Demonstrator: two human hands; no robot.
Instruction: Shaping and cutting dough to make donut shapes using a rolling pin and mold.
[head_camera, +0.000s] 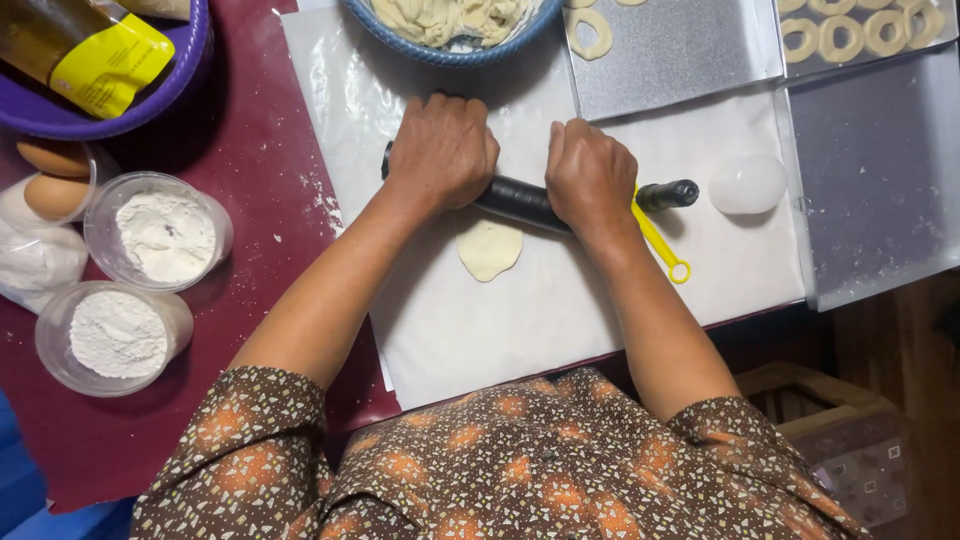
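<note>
- Nearest the camera, the flat oval of pale dough (490, 249) lies on the white parchment sheet (500, 320), just on the person's side of the black rolling pin (530, 203); its far edge seems to sit under the pin, though the roller's shadow makes that hard to confirm.
- To roll it well, I judge the pressure should stay even on both palms, so the oval thins uniformly instead of wedging to one side; short passes with the piece turned between them would hold its shape, and a dusting of flour would keep it from sticking to the sheet.
- The left hand (442, 150) lies palm down on the left part of the pin, fingers curled loosely over the top, pressing rather than clenching.
- The right hand (590, 175) rests the same way on the right part, fingers bent over the roller; the pin's bare end sticks out past it.
- A yellow plastic tool with a ring end (662, 245) lies under the right wrist, on the parchment.
- Further right sits a smooth white dough ball (748, 183), apart from the pin.
- Beyond the hands stand a blue bowl of dough strips (450, 52) and metal trays (670, 60) bearing ring-shaped pieces (588, 33).
</note>
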